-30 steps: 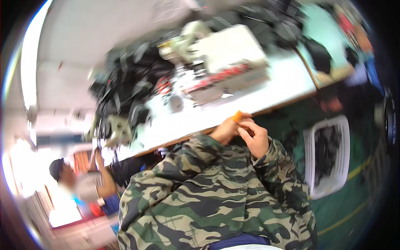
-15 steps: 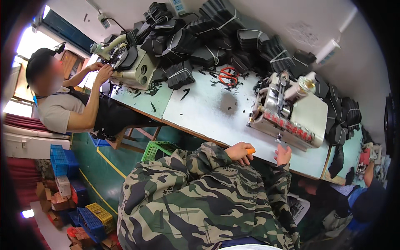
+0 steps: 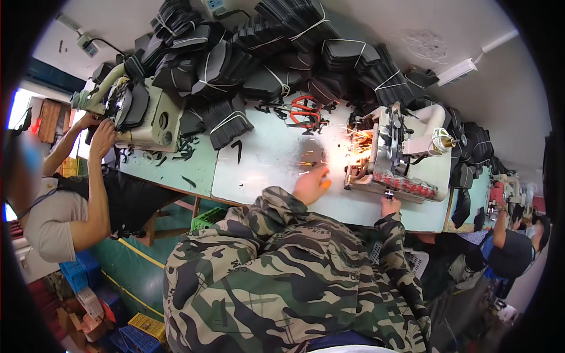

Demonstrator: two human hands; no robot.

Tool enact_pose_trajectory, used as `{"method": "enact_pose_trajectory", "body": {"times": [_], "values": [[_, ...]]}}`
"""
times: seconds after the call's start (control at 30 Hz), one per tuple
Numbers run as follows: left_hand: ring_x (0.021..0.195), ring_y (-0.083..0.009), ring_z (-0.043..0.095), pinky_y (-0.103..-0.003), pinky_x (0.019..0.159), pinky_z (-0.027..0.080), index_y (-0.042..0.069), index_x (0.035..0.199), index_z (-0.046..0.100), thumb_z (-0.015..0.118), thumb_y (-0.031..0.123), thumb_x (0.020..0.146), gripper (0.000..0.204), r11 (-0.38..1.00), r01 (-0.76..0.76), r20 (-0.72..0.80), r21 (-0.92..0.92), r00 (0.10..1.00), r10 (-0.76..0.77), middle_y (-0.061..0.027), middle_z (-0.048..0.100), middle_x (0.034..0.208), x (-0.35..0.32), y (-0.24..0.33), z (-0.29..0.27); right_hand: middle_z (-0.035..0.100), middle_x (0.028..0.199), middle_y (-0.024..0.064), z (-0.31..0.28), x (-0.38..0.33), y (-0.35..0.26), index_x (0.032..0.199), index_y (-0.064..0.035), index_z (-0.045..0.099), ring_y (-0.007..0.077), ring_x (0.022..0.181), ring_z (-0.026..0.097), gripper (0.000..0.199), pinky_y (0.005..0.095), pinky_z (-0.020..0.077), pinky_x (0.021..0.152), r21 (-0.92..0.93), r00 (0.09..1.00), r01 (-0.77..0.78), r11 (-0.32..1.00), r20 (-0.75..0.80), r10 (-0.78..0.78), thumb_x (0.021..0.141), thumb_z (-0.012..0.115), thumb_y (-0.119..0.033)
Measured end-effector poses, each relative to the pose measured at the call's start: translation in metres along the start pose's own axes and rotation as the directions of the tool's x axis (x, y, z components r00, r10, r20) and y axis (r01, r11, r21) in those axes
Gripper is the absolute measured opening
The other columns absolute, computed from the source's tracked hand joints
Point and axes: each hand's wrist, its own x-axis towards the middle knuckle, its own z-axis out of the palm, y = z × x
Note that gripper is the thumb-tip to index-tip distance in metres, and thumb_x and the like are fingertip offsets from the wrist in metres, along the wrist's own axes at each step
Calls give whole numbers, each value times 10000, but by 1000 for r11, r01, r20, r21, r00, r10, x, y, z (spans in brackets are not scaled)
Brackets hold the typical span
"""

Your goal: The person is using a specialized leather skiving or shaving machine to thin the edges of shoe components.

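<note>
My left hand point(image 3: 310, 187) is closed and slightly blurred over the table, left of a pale skiving machine point(image 3: 432, 162). An orange piece point(image 3: 325, 184) pokes out of its fingers; the rest of that thing is hidden. At the machine's front, my right hand point(image 3: 389, 206) has its fingers closed on a small metal knob point(image 3: 389, 195). Bright orange sparks point(image 3: 360, 144) spray from the machine's left end, and several streaks fly towards my left hand. Red-handled scissors point(image 3: 305, 112) lie among dark scraps further back.
Tied bundles of dark grey pieces point(image 3: 226, 120) are heaped along the wall. At left, a co-worker's hands point(image 3: 101, 138) work at another machine point(image 3: 156, 120). A green crate point(image 3: 208, 218) stands below the table edge. Another person point(image 3: 515, 247) sits at far right.
Sparks have appeared at the machine. My left hand has moved forward over the table with the orange piece. My right hand has gone from open fingers to closing on the knob. The view has shifted.
</note>
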Motion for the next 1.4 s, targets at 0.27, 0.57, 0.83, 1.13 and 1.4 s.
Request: {"method": "enact_pose_trajectory", "body": {"times": [0.27,0.57,0.83,1.13,1.4], "values": [[1156,-392,449,-464,977,352,-16,1304,387,776,300,674,805,704,347,-764,620,473,439,-228,424,1312,-26,2,-202,449,498,39,-24,-18,-61,817,-40,521,149,340,416,140,297,311,314,335,865,-487,807,311,393,775,610,-139],[1069,-422,467,-458,865,457,93,1280,427,777,238,635,749,800,333,-669,500,735,112,-186,383,1333,-46,5,-188,483,539,32,-22,-21,-58,763,-87,488,152,373,448,195,298,349,315,381,824,-564,733,310,474,814,629,-213],[746,-177,614,-297,659,487,46,1089,581,751,112,731,402,981,-32,-532,191,837,131,-114,631,962,-111,34,-136,623,1074,159,25,-113,-213,1245,21,446,231,962,620,616,331,501,761,262,807,132,956,531,-258,761,741,-222],[1194,-208,462,-449,927,438,137,1344,419,444,583,898,631,705,364,100,-609,917,-387,-54,481,1298,-18,-36,-121,479,1284,207,91,-73,-271,1398,16,259,303,1156,502,990,352,398,977,407,663,383,829,504,-554,651,810,-326],[1154,-215,516,-390,967,414,83,1356,416,344,622,911,702,409,370,347,-834,929,-132,-106,495,1330,-56,-5,-90,248,1439,273,-5,-94,-292,1418,55,153,349,1357,253,1227,390,227,1102,318,509,484,815,655,-558,551,841,-473]]}}
